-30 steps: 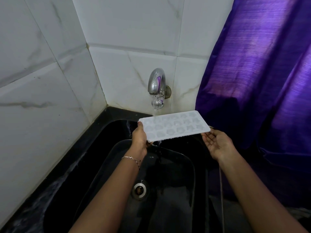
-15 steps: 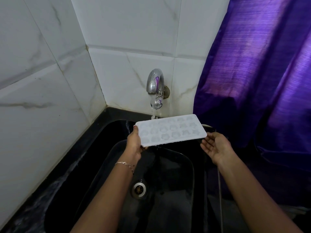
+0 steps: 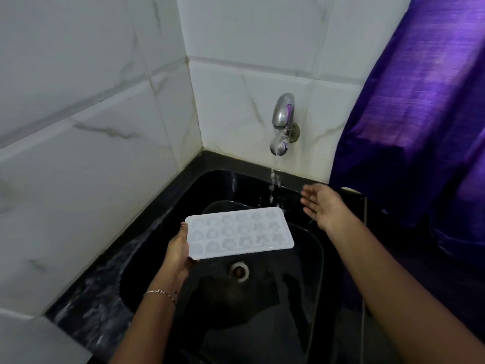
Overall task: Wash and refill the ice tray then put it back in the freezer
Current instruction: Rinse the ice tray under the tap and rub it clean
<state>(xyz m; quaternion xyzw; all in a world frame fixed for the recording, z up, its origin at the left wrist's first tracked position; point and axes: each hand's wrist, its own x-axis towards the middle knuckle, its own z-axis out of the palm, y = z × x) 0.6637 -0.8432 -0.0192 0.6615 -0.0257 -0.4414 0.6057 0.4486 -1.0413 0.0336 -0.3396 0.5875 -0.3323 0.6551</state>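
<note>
A white ice tray (image 3: 238,233) with several shaped cells is held level above the black sink (image 3: 309,261), cells facing up. My left hand (image 3: 177,252) grips its left short edge. My right hand (image 3: 321,206) is off the tray, palm open with fingers spread, to the right of the thin stream of water falling from the chrome tap (image 3: 283,124). The stream lands just past the tray's far right corner.
White marble-look tiles cover the walls at left and behind the tap. A purple curtain (image 3: 420,114) hangs close on the right. A wet black counter ledge (image 3: 86,298) runs along the left of the sink; the drain (image 3: 239,271) sits below the tray.
My left hand has drawn the tray back and down, away from under the tap. My right hand has let go of the tray's right end and risen toward the running water.
</note>
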